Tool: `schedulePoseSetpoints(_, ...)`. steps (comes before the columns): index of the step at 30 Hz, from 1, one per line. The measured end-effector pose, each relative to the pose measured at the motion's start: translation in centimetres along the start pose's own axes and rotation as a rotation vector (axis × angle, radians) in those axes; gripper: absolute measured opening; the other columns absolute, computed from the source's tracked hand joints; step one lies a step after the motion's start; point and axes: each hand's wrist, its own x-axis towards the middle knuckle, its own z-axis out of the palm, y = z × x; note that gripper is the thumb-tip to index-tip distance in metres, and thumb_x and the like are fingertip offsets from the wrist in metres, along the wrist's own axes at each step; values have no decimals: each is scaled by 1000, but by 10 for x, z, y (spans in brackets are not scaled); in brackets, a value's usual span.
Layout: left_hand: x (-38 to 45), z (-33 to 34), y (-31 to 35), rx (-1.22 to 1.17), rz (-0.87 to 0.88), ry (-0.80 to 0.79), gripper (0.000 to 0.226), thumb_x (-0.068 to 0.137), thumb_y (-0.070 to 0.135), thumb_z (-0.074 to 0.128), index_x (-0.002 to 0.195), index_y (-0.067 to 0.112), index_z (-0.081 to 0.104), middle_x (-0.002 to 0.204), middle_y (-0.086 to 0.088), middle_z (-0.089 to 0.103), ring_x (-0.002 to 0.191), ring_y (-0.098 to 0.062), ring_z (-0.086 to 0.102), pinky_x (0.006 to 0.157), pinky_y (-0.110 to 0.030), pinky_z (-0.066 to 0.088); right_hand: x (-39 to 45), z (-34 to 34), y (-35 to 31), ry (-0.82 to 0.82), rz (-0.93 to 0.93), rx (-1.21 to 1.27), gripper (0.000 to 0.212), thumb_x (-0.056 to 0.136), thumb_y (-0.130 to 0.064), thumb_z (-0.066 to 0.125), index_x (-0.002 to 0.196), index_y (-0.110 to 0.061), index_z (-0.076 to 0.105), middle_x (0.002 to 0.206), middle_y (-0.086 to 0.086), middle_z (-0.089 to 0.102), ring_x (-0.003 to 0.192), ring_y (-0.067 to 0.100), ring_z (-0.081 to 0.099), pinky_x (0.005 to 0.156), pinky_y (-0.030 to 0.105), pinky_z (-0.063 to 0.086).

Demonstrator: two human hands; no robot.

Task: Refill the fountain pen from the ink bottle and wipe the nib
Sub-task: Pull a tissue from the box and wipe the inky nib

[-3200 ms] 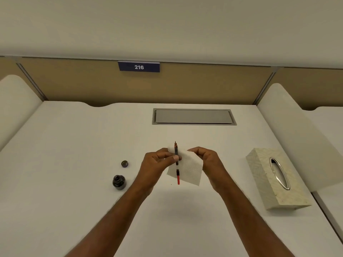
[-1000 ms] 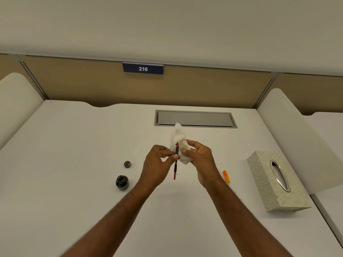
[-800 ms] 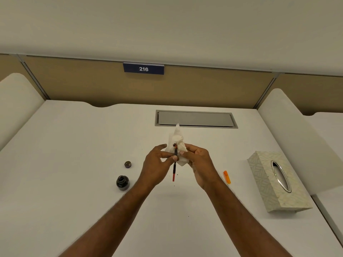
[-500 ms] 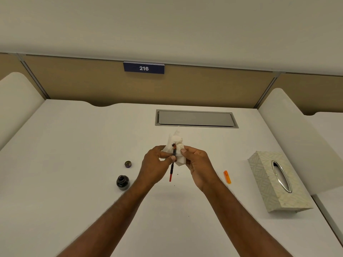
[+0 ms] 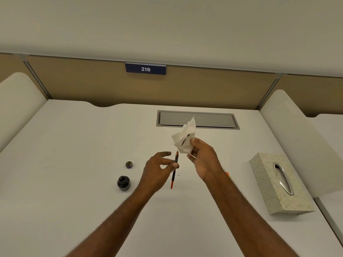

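My left hand (image 5: 157, 168) pinches a slim fountain pen (image 5: 174, 171) between thumb and finger, nib pointing up and away, red end down. My right hand (image 5: 203, 157) holds a crumpled white tissue (image 5: 185, 139) just above and right of the nib, apart from it; the tissue carries a dark ink streak. The open ink bottle (image 5: 124, 183) stands on the white desk (image 5: 74, 154) left of my left hand, and its small round cap (image 5: 129, 164) lies a little behind it.
A patterned tissue box (image 5: 276, 184) lies at the right. An orange pen part (image 5: 228, 174) peeks out behind my right forearm. A grey cable hatch (image 5: 213, 120) is set in the desk's far side, below a partition with a "216" label (image 5: 145, 69). Small ink specks dot the desk.
The tissue was wrapped around the nib; now my right hand has pulled it up and to the right, off the pen, showing an ink streak. My left hand's fingers have loosened around the pen.
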Motion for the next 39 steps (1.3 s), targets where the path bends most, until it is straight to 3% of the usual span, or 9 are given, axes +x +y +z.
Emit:
schedulePoseSetpoints(4,-3,-7,0,-32,11,15,14,89,32,67,88,27,80,134,11,60,127,-10,48,95,-30,34,3,-6,0,46,-57,-88,23,97,-16,56,118,-13,66,116,8,69,102,24,63,85,33,52)
schedulePoseSetpoints(9,-2,-15,2,-145,-9,43,13,88,30,69,82,30,80,129,13,63,124,-10,51,96,-32,34,0,-10,0,-13,-174,-92,24,95,-2,51,103,-16,70,92,4,71,78,17,62,69,26,50)
schedulePoseSetpoints(14,-3,-20,14,-259,-40,58,13,89,22,68,82,26,79,128,7,64,115,-6,54,94,-30,34,-3,-8,1,-9,-291,-176,31,97,-3,45,93,-14,74,90,6,71,87,18,63,85,34,52)
schedulePoseSetpoints(17,-3,-23,19,-297,-36,62,12,89,23,69,88,21,80,132,4,63,122,-10,53,96,-31,34,-7,-6,0,17,-361,-248,36,96,-11,45,77,-19,74,79,1,71,81,16,62,79,28,50)
schedulePoseSetpoints(22,-2,-24,24,-269,-15,85,16,90,26,67,96,18,80,136,5,60,128,-13,50,102,-34,35,-4,-7,4,-9,-548,-639,9,94,-20,63,97,-21,71,91,-10,69,86,9,64,71,7,49)
schedulePoseSetpoints(25,-1,-23,25,-258,-12,80,16,90,27,67,95,20,80,137,6,59,130,-13,49,102,-34,34,-3,-9,9,-17,-630,-736,15,89,-14,69,102,-21,72,97,-15,67,90,5,64,75,3,48)
schedulePoseSetpoints(30,-1,-17,23,-212,-15,38,18,90,30,67,100,21,79,141,5,56,134,-14,45,107,-38,34,0,-4,10,23,-567,-686,42,84,-10,74,124,-21,65,98,-10,67,88,5,65,77,6,51)
schedulePoseSetpoints(34,1,-10,22,-118,-44,28,24,90,36,65,107,22,77,145,2,53,137,-17,43,111,-41,34,2,0,8,94,-451,-563,15,84,-14,75,98,-15,71,91,-2,73,87,17,70,77,23,58)
schedulePoseSetpoints(39,5,-3,21,-35,-63,53,28,90,40,64,109,23,76,148,1,50,140,-18,39,114,-43,32,-2,7,8,103,-347,-514,13,85,-23,74,94,-15,70,86,-4,71,80,12,68,67,15,49)
